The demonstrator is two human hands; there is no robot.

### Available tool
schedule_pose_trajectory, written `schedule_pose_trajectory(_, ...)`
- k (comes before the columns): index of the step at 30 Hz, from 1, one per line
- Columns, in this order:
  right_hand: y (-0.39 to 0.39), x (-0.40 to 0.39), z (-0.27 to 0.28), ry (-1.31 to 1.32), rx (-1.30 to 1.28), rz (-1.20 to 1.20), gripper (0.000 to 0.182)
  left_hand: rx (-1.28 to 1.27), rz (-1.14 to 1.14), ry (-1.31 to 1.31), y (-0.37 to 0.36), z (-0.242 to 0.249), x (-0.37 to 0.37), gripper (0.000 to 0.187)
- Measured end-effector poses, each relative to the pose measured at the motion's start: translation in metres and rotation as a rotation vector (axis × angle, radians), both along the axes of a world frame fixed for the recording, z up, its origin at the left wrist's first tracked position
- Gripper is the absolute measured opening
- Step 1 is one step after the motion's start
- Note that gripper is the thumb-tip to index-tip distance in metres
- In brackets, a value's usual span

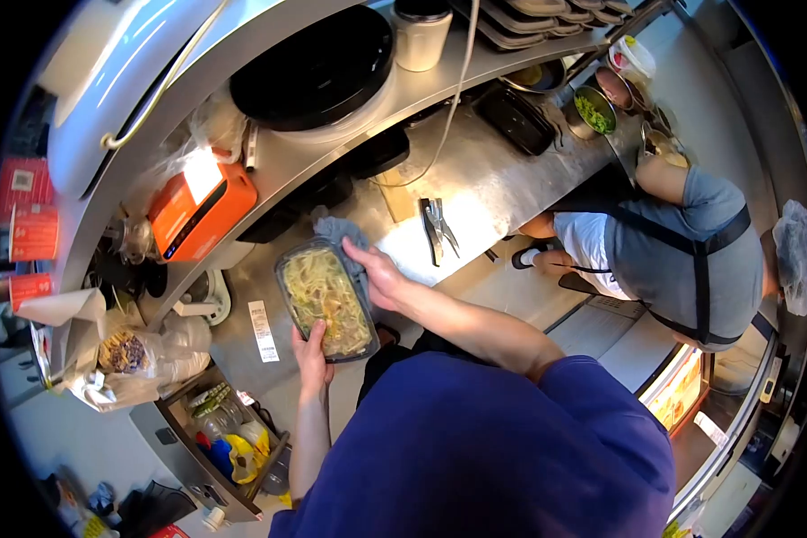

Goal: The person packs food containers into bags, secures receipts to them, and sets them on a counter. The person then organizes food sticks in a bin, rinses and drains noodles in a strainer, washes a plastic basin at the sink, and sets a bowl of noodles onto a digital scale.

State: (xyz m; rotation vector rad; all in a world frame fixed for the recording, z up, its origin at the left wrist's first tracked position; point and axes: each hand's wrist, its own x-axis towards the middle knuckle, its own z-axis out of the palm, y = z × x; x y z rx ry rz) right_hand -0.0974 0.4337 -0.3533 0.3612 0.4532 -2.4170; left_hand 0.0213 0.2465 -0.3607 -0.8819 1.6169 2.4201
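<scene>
A black plastic takeaway container (364, 351) filled with noodles (318, 282) is tilted in front of me above the metal counter. My left hand (311, 356) grips its near left edge, thumb up over the rim. At the opposite side, my right hand (377, 276) presses a grey-blue cloth (339, 231) against the container's edge, and its fingers are partly hidden by the cloth and the container. Left of the container lies a printed paper slip (262, 331). A pair of metal tongs (438, 231) rests farther along the counter.
A co-worker in a grey shirt and apron straps (690, 260) bends at the right, near pots with chopped greens (594, 115). An overhead shelf carries black lids (318, 67). An orange device (203, 211) stands left; below is an open drawer (229, 439) with bottles.
</scene>
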Motion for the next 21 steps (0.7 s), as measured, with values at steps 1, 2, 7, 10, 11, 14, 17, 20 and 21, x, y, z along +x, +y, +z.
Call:
schedule_pose_trajectory(1, 0.001, 0.003, -0.003, -0.028, 0.048, -0.032, 0.06, -0.031, 0.037, 0.019, 0.003, -0.001, -0.005, 0.046)
schedule_pose_trajectory(2, 0.009, 0.011, -0.005, -0.033, 0.048, -0.041, 0.06, -0.031, 0.028, 0.014, 0.004, -0.001, -0.007, 0.046)
schedule_pose_trajectory(7, 0.129, 0.057, -0.065, 0.193, 1.266, -0.18, 0.056, -0.072, 0.09, -0.074, -0.036, -0.02, 0.015, 0.052)
schedule_pose_trajectory(10, 0.21, 0.075, -0.084, 0.194, 1.332, -0.263, 0.053, -0.058, 0.097, -0.129, -0.058, -0.035, 0.042, 0.048)
schedule_pose_trajectory(11, 0.232, 0.079, -0.097, 0.178, 1.349, -0.265, 0.052, -0.02, 0.099, -0.168, -0.062, -0.034, 0.051, 0.046)
schedule_pose_trajectory(14, 0.27, 0.051, -0.172, 0.779, 1.907, 0.27, 0.058, 0.056, 0.122, -0.245, -0.07, -0.052, 0.068, 0.045)
schedule_pose_trajectory(17, 0.269, -0.02, -0.18, 1.305, 2.066, 0.398, 0.06, 0.188, 0.08, -0.308, -0.053, -0.038, 0.06, 0.053)
schedule_pose_trajectory(20, 0.272, -0.093, -0.236, 1.379, 2.409, 0.235, 0.057, 0.52, 0.249, -0.328, -0.016, -0.034, 0.046, 0.064)
schedule_pose_trajectory(21, 0.269, -0.111, -0.252, 1.039, 2.139, -0.21, 0.051, 0.607, 0.284, -0.32, -0.021, -0.056, 0.055, 0.055)
